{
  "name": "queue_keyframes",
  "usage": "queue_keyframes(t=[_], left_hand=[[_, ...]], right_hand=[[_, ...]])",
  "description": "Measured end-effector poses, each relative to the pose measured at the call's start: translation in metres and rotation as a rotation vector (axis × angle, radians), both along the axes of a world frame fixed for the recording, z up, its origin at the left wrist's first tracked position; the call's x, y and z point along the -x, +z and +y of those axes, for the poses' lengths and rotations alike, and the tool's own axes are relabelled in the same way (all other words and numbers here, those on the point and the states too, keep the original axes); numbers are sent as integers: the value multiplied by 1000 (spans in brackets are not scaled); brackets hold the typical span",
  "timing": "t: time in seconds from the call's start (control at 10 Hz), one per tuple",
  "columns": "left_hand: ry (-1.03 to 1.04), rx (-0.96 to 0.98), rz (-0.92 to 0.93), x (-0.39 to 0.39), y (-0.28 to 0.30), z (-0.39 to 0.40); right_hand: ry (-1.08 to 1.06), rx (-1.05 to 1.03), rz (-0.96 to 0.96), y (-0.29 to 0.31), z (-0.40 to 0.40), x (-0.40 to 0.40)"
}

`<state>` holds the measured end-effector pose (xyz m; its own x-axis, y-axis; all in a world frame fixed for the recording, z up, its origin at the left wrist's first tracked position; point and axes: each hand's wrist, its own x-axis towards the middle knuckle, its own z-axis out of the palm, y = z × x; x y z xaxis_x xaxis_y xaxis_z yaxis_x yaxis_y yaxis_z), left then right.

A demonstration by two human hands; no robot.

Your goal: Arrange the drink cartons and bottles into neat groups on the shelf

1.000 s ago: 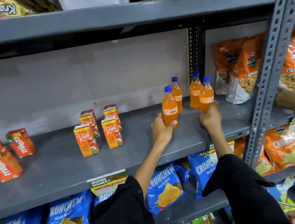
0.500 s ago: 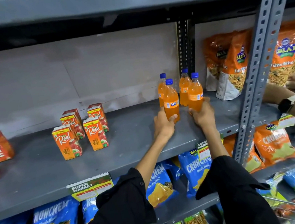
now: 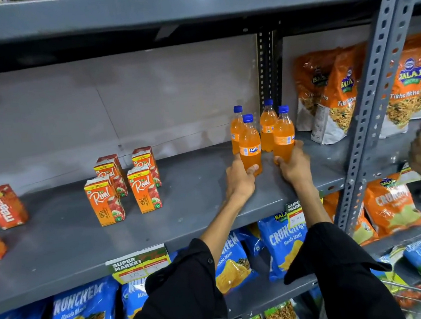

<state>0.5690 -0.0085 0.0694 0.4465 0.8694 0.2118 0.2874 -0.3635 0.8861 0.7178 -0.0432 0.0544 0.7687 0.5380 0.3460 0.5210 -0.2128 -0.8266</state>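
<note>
Shelf (image 3: 57, 255): each hand (image 3: 240, 179) (image 3: 294, 166) grips a front bottle (image 3: 250, 147) (image 3: 283, 135), 4 Real cartons (image 3: 125, 184) left, snack bags (image 3: 333, 98) right.

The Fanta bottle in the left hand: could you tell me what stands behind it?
Behind the front-left bottle gripped by the left hand stands another orange bottle; its lower part is covered.

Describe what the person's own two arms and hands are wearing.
Both arms wear loose black sleeves pushed up toward the elbows, forearms bare. The left sleeve's cuff carries small dark buttons. The left hand and right hand are bare: no gloves, rings or watch visible.
</note>
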Motion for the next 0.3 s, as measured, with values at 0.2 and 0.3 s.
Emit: queue_keyframes(t=[0.2,0.3], left_hand=[[-41,32,-28,7,6,-5],[-63,20,-17,19,13,-15]], right_hand=[[-4,29,15,3,-3,6],[-83,-16,14,2,-12,22]])
